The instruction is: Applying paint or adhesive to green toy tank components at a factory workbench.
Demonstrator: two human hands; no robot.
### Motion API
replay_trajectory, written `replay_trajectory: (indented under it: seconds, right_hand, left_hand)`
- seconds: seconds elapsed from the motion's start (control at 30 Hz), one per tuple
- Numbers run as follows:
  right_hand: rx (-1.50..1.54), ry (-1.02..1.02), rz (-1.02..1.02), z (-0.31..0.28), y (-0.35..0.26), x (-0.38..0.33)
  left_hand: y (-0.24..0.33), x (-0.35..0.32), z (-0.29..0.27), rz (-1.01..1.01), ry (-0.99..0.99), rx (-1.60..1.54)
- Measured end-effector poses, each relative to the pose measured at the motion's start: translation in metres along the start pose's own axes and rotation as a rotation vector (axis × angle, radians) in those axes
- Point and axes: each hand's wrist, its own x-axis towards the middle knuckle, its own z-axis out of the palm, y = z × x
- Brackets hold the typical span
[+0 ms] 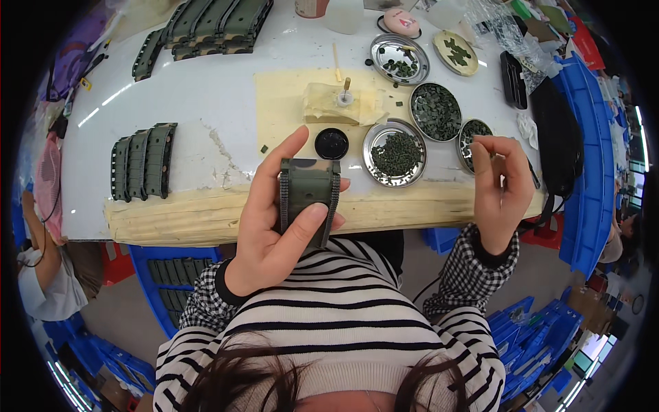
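- The left hand (pixel 271 226) is wrapped around a small green camouflage-painted plastic tank hull with black toothed tracks down both sides (pixel 309 196); the thumb presses across its near face and the fingers back it from the far side, so the hull is held just above the front edge of the table, over the person's striped jumper.
- The right hand (pixel 499 189) is raised beside the table's front right corner, its fingertips pressed together on something tiny (too small to make out) and a thin dark stick-like tool (pixel 533 175) showing next to it.
- The white worktable with a tape-wrapped front edge (pixel 206 110) carries a cluster of round metal dishes: one shallow steel dish heaped with small dark green parts (pixel 395 153) lies just beyond the hull, a second fuller dish (pixel 435 111) sits behind it, and a third (pixel 473 136) is partly hidden by the right fingers.
- A round black lid (pixel 331 143) rests between the hull and the nearest dish.
- Behind it sits a tape-covered yellowish block with a short peg standing in it (pixel 341 103).
- To the left, a row of dark green tank hull pieces (pixel 143 162) lies side by side, well apart from the hands; another batch (pixel 213 24) is stacked at the far edge.
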Motion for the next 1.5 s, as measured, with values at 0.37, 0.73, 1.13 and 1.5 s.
replay_trajectory:
  seconds: [0.37,0.73,1.13,1.5]
  right_hand:
    - [-0.167,-0.599,-0.092,-0.029,0.05,0.046]
    - [-0.24,-0.672,-0.053,-0.03,0.049,0.048]
    - [0.329,-0.452,-0.353,0.042,-0.066,-0.005]
    - [0.291,-0.274,-0.611,0.082,-0.071,-0.025]
  left_hand:
    - [0.002,-0.005,-0.007,-0.058,0.044,-0.085]
    - [0.001,-0.003,-0.007,0.041,0.109,-0.069]
    - [-0.007,-0.007,-0.008,0.017,-0.02,0.2]
    - [-0.01,-0.011,-0.021,0.082,0.035,0.171]
